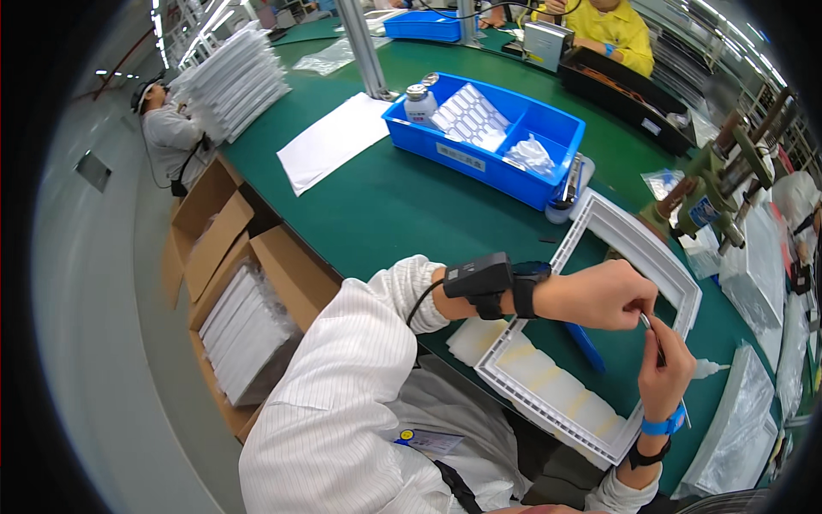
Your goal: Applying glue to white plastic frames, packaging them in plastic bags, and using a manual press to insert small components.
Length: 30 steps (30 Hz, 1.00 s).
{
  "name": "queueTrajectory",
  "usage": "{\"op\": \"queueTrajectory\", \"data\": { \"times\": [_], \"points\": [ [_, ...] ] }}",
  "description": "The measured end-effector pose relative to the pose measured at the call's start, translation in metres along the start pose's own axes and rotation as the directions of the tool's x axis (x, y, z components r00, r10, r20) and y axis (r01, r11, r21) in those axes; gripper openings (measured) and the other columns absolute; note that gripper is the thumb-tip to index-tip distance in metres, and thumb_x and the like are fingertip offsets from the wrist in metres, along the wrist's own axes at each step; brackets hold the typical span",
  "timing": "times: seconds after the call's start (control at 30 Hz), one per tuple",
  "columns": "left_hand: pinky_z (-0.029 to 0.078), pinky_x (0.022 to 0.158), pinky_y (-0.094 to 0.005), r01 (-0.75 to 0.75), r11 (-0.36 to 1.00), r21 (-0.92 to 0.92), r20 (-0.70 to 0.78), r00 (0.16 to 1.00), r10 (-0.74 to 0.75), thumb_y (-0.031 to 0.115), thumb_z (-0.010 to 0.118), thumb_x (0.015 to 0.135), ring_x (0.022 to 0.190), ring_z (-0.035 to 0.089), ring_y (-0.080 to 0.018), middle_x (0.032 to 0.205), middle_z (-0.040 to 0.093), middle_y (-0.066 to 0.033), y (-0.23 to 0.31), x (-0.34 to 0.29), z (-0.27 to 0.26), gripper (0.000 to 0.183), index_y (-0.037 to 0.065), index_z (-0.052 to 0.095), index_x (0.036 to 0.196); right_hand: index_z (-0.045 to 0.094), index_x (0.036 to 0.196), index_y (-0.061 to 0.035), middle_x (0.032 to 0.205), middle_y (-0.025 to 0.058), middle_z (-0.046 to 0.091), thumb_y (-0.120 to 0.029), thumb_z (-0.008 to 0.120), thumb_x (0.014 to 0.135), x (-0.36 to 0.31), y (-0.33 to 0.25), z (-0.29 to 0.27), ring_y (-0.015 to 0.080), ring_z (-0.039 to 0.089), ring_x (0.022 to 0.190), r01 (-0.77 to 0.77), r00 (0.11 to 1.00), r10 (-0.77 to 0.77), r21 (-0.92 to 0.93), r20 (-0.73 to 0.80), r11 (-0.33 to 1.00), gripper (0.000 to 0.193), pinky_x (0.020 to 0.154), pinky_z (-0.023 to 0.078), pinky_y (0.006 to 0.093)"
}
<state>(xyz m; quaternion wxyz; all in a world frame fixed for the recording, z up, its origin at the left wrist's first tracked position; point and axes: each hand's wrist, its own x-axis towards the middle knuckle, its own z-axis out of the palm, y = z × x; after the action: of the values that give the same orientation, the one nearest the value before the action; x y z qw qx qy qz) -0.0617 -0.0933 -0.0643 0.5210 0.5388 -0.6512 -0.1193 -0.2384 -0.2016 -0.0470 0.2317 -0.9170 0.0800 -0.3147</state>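
Note:
A white rectangular plastic frame lies on the green bench, and both my arms reach over it. My left hand is closed in a fist-like pinch above the frame's opening. Just below it, my right hand is closed too, its fingertips meeting the left hand's. Between them shows a slim dark piece with a shiny metal end; its kind cannot be made out. White foam-like pads with yellowish strips show through the frame at its near side. A blue strip-like tool lies inside the opening.
A blue divided bin with bottles and a label sheet stands beyond the frame. White paper lies left of it. A green hand press stands at right, near bagged white parts. Open cartons sit left. Another person works opposite.

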Motion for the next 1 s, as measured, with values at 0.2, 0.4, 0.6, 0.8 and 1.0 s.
{"op": "queueTrajectory", "data": {
  "times": [0.2, 0.4, 0.6, 0.8, 1.0],
  "points": [
    [0.051, 0.058, -0.0324, -0.019, 1.0, -0.02, 0.016, 1.0, 0.019, 0.002, 0.064, 0.072, 0.063, 0.066, -0.0269, 0.069, 0.064, -0.0146, 0.0, 0.001, -0.003, 0.011, -0.002, 0.061, 0.082, 0.069, 0.103, 0.0016, 0.073, 0.0113, 0.064, 0.003, 0.061, 0.088, 0.001, 0.006, 0.006, 0.0135, 0.053, 0.053, -0.035, 0.999, 0.035, 0.06, -0.002, 0.998, 0.017, 0.049, 0.037, 0.027],
    [0.05, 0.056, -0.0321, -0.01, 0.996, -0.09, 0.088, 0.996, 0.018, 0.003, 0.065, 0.07, 0.06, 0.064, -0.0271, 0.066, 0.062, -0.0139, 0.003, 0.0, -0.002, 0.012, -0.002, 0.059, 0.079, 0.066, 0.098, 0.0018, 0.07, 0.0122, 0.06, 0.003, 0.062, 0.086, 0.001, 0.006, 0.007, 0.0194, 0.053, 0.052, -0.004, 0.998, -0.003, 0.108, 0.059, 0.994, 0.013, 0.049, 0.038, 0.0303],
    [0.045, 0.052, -0.0336, -0.055, 0.997, -0.052, 0.122, 0.991, 0.061, 0.002, 0.066, 0.066, 0.056, 0.059, -0.0275, 0.062, 0.057, -0.0124, 0.01, -0.001, -0.001, 0.015, 0.0, 0.052, 0.07, 0.06, 0.087, 0.002, 0.066, 0.014, 0.052, 0.002, 0.063, 0.082, 0.001, 0.009, 0.003, 0.0292, 0.051, 0.051, 0.079, 0.982, -0.09, 0.071, 0.164, 0.994, 0.006, 0.049, 0.038, 0.034],
    [0.043, 0.05, -0.0359, -0.139, 0.99, -0.012, 0.144, 0.98, 0.139, 0.004, 0.065, 0.065, 0.054, 0.053, -0.028, 0.06, 0.053, -0.0107, 0.012, -0.003, 0.0, 0.013, 0.001, 0.054, 0.07, 0.06, 0.085, 0.0017, 0.067, 0.0149, 0.055, 0.003, 0.063, 0.081, 0.001, 0.009, -0.001, 0.032, 0.053, 0.053, 0.097, 0.967, -0.132, 0.166, 0.217, 0.981, 0.005, 0.049, 0.039, 0.0351],
    [0.044, 0.051, -0.0367, -0.216, 0.975, -0.047, 0.174, 0.96, 0.221, 0.004, 0.065, 0.066, 0.058, 0.056, -0.0281, 0.065, 0.055, -0.0094, 0.019, -0.002, 0.005, 0.013, 0.005, 0.063, 0.079, 0.064, 0.09, 0.0008, 0.068, 0.0158, 0.057, 0.002, 0.062, 0.08, -0.004, 0.009, -0.01, 0.0336, 0.055, 0.055, 0.066, 0.956, -0.128, 0.23, 0.265, 0.971, 0.01, 0.051, 0.041, 0.0355]
  ]
}}
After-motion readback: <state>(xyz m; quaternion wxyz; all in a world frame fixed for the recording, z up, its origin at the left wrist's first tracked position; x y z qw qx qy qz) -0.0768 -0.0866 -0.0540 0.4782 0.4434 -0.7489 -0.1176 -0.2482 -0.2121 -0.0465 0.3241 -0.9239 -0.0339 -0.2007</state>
